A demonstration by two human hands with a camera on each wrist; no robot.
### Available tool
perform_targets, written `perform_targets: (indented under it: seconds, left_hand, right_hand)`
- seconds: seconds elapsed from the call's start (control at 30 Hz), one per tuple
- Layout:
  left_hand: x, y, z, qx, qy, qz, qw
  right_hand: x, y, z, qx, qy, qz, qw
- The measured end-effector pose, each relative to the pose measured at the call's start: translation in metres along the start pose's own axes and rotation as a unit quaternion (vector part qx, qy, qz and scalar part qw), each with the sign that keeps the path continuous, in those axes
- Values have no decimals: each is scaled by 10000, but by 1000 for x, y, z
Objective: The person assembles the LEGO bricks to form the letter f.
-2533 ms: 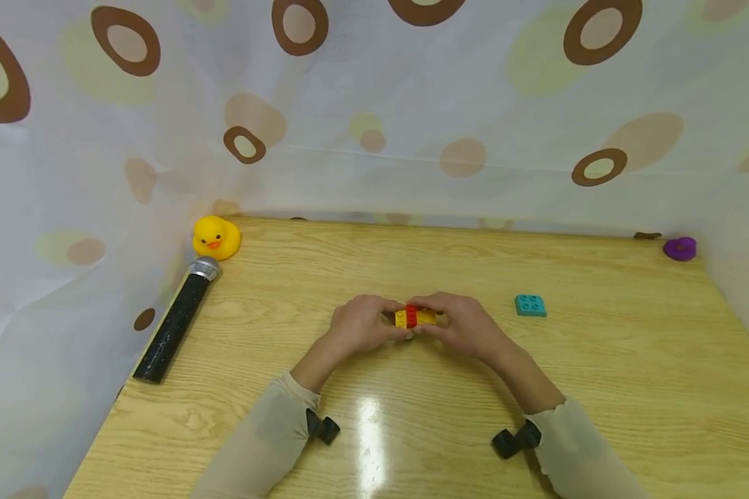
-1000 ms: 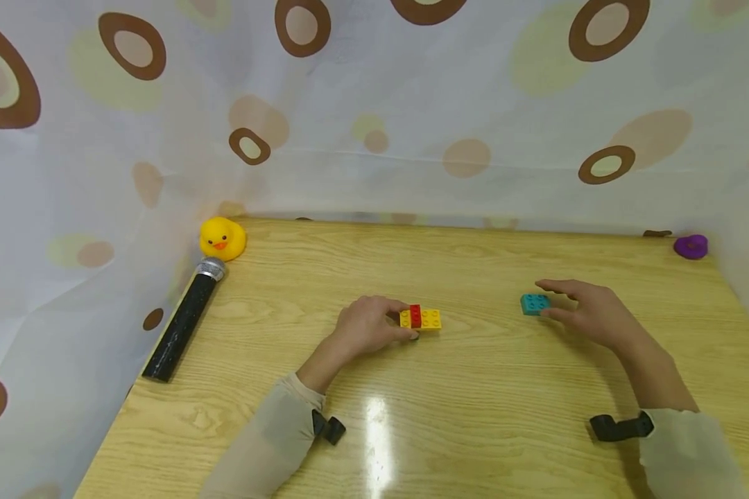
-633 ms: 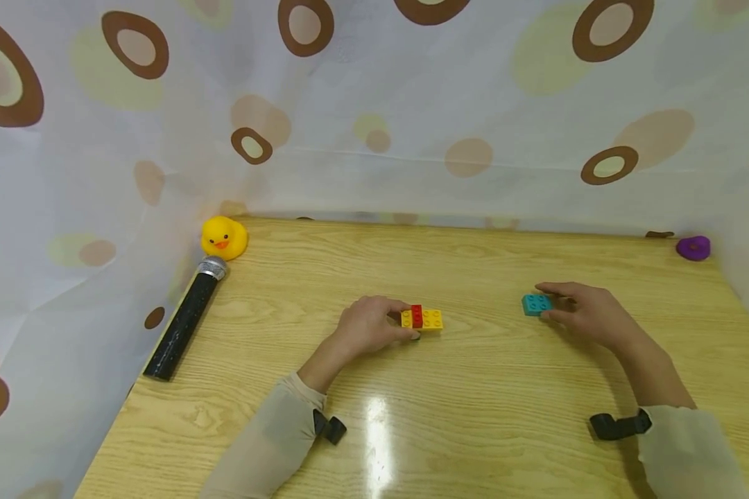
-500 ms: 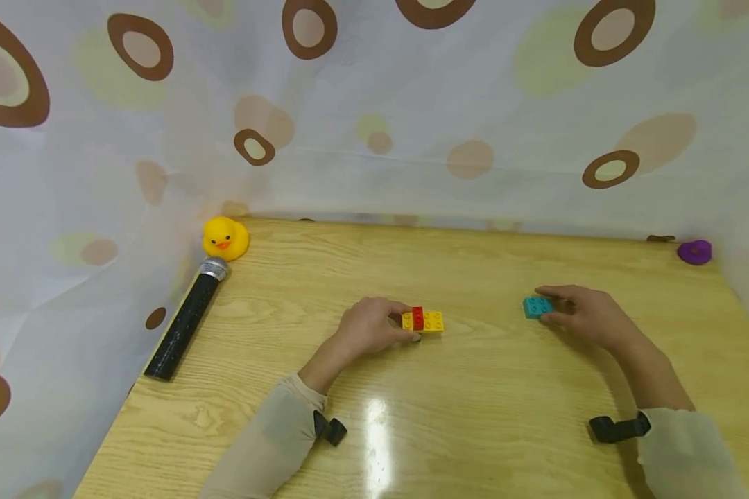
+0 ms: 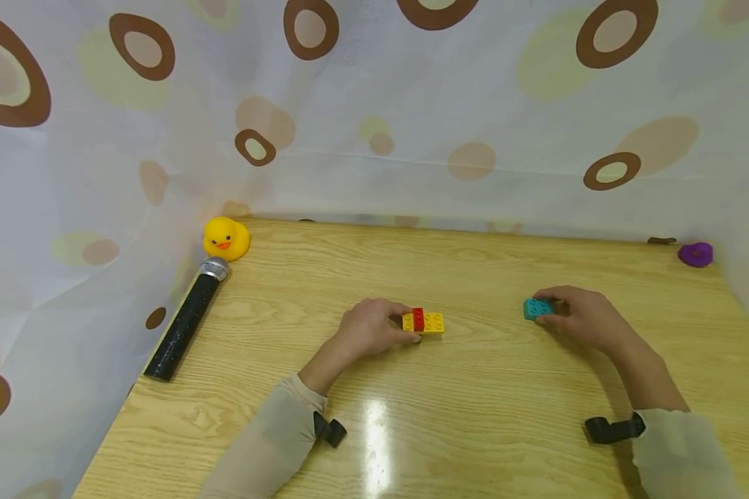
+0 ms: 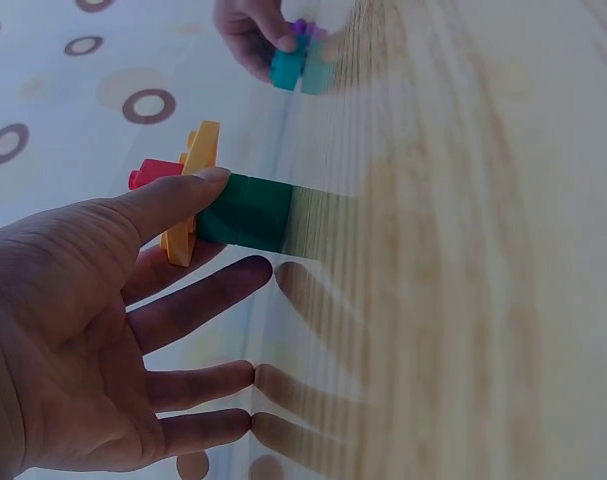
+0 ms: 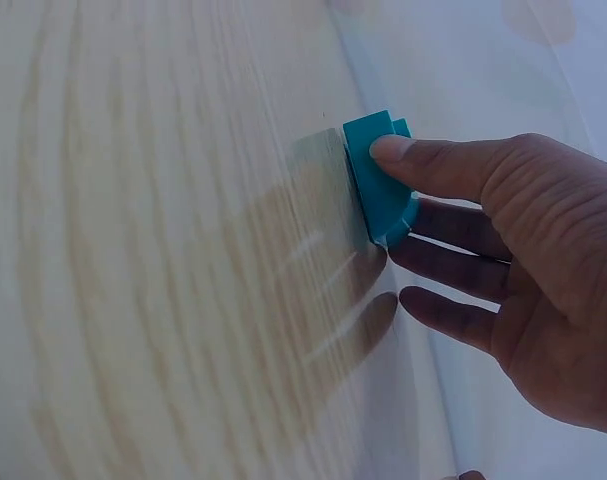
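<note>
My left hand (image 5: 369,328) pinches a small stack of toy building bricks near the table's middle. A red brick (image 5: 418,319) tops the stack, crossing a yellow brick (image 5: 435,323) that juts out to the right. Dark green bricks (image 6: 248,211) form the base, standing on the table in the left wrist view; the thumb presses their side and the lower fingers are spread. To the right, my right hand (image 5: 589,319) grips a teal brick (image 5: 532,310) between thumb and fingers. Its long side faces the right wrist camera, right at the tabletop, with the thumb flat on it.
A yellow rubber duck (image 5: 226,239) sits at the table's back left corner, with a black microphone (image 5: 184,326) lying just in front. At the back right is a purple toy (image 5: 695,254). A patterned curtain (image 5: 374,104) borders the wooden table (image 5: 474,416).
The right hand has left the brick stack, moved right to the teal brick and closed its fingers on it. The left hand has kept its hold on the stack.
</note>
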State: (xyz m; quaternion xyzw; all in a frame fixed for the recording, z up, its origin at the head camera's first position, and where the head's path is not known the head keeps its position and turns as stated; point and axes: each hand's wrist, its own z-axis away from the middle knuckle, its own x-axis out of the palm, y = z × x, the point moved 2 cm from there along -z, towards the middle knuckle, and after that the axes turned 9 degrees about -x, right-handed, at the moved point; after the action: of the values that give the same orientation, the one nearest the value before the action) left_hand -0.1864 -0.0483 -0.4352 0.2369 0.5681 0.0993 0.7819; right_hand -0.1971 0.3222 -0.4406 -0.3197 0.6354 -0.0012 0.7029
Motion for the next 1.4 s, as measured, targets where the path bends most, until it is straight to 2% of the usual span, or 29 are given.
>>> perform_targets:
  seconds: [0.13,0.27,0.63,0.83,1.07,1.4]
  left_hand:
    - [0,0,0,-15,11,-33,10000]
    - [0,0,1,-25,13,-12,10000]
    - [-1,1,1,-3,22,0,10000]
    - [-2,2,1,-41,-14,34,10000]
    - [-3,1,0,-44,32,26,10000]
    - [-2,2,0,-51,-12,-11,10000]
  right_hand:
    - [-2,-4,-1,53,-3,-141,9999]
    - [-6,-13,-3,-53,162,-147,9997]
    - [-16,-54,-13,-722,763,9,9945]
    - [-16,-81,-24,-1149,951,124,9887]
    - [-11,-108,-37,-1407,829,-123,9865]
    - [8,-134,-53,-1737,565,-225,9829]
